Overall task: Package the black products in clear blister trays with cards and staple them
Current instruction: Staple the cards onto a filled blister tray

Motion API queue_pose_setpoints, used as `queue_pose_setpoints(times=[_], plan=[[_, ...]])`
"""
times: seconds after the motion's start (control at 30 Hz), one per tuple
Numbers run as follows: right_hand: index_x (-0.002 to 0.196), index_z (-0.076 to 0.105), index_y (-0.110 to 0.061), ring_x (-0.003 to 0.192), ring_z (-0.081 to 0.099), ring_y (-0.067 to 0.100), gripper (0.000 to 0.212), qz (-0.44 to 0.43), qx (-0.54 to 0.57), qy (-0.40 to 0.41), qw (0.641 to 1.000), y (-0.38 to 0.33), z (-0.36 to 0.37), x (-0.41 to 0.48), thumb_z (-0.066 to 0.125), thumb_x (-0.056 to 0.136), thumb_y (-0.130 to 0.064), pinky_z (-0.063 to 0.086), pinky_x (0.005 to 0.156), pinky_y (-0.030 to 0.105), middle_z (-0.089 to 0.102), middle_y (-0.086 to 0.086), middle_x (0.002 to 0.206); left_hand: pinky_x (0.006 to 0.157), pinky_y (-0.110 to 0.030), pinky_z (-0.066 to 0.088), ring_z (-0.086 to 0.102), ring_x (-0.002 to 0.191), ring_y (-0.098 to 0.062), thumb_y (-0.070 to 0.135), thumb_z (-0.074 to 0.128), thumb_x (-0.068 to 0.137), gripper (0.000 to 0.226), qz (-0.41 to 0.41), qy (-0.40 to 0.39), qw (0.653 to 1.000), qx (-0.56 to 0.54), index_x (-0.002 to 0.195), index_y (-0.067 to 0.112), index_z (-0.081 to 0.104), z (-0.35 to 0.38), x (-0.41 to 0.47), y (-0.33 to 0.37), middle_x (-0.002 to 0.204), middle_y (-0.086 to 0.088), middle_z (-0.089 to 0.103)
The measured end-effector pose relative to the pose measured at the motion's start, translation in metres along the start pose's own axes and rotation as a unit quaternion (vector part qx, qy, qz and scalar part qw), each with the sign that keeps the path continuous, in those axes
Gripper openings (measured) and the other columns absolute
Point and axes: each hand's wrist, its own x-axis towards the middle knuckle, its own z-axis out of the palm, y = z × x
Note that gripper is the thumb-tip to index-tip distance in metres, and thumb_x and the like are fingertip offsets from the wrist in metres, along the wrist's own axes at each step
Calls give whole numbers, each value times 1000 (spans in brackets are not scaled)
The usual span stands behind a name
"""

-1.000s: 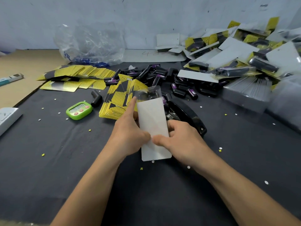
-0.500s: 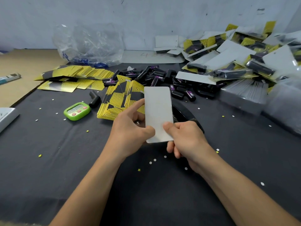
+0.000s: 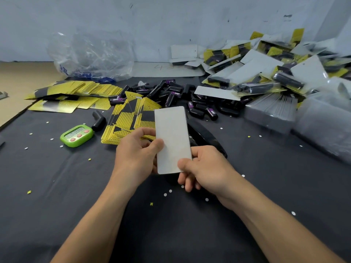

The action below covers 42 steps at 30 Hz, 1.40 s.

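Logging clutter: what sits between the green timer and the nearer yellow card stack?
Head view: one loose black product lies between the green timer and the yellow card stack, on the dark cloth.

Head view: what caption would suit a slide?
Left hand and right hand hold a white-backed card near the black stapler.

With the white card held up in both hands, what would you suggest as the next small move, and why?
Probably carry the white card slightly right and down to the black stapler and slip one edge into it. The left hand and right hand both pinch the card off the table, and the stapler lies just behind it, near the right hand.
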Motion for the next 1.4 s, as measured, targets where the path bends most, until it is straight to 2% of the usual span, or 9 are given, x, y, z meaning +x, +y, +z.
queue_pose_setpoints(times=[0.27, 0.4, 0.6, 0.73, 0.87, 0.93, 1.13, 1.27, 1.4], plan=[[76, 59, -23, 50, 61, 11, 18, -117, -165, 180, 963, -4, 7, -9, 56, 94, -23, 44, 44, 19, 66, -3, 60, 81, -30, 44, 57, 98, 5, 69, 50, 92, 45, 156, 121, 953, 229, 124, 44, 68, 10, -21, 9, 119, 23, 67], [94, 62, -25, 60, 59, 26, 3, -253, -363, 204, 873, -2, 17, -13, 62, 96, -25, 38, 54, 30, 68, 2, 70, 89, -33, 53, 66, 94, 9, 80, 46, 76, 69, 64, 11, 995, 72, 138, 51, 53, 18, -25, 14, 112, 28, 68], [92, 64, -30, 65, 60, 10, 18, -274, -273, 158, 909, -12, 21, -20, 65, 88, -47, 52, 64, 30, 67, -11, 72, 53, -33, 44, 55, 54, -14, 21, 64, 93, 22, -125, -7, 972, -200, 72, 18, 55, 18, -14, 21, 58, 4, 56], [94, 66, -28, 76, 60, 17, 17, -212, -293, 374, 854, -14, -10, -3, 65, 91, -45, 43, 68, 30, 64, -11, 76, 69, -36, 45, 62, 71, -17, 15, 62, 94, 14, -192, -91, 942, -260, 105, 7, 67, 13, -7, 15, 80, -7, 69], [127, 55, -21, 121, 51, 30, 46, -8, -351, 234, 907, -5, -25, 15, 48, 101, -57, 42, 95, 43, 58, 3, 124, 73, -32, 57, 75, 86, -17, 5, 69, 90, 64, -172, -95, 931, -309, 150, 12, 48, 14, -6, 11, 84, -2, 78], [123, 54, -21, 118, 54, 33, 44, -14, -355, 200, 913, -1, -23, 15, 41, 103, -58, 40, 86, 42, 63, 4, 118, 75, -31, 58, 75, 96, -26, 4, 70, 91, 39, -140, -69, 944, -292, 126, 21, 71, 13, -5, 10, 90, -3, 80], [116, 56, -35, 100, 61, 32, 21, -39, -319, 159, 933, -6, -37, -3, 55, 98, -46, 50, 82, 42, 68, -6, 95, 87, -38, 63, 73, 108, -26, -1, 73, 90, 75, -121, 22, 937, -326, 156, 6, 38, 10, 7, 3, 135, -15, 65], [110, 56, -43, 83, 59, 17, 27, -72, -369, 169, 911, -7, -51, -16, 59, 88, -28, 46, 69, 34, 64, -15, 81, 84, -35, 63, 76, 99, -26, -7, 68, 91, 33, -89, 40, 942, -322, 116, 14, 66, 8, 8, 2, 107, -5, 79], [98, 48, -40, 71, 53, 0, 39, -47, -395, 86, 913, -10, -51, -22, 69, 73, -18, 40, 57, 21, 59, -16, 77, 94, -46, 60, 76, 102, -27, -8, 67, 91, 35, -82, 36, 946, -310, 123, 7, 63, 7, 7, 4, 117, -16, 75]])
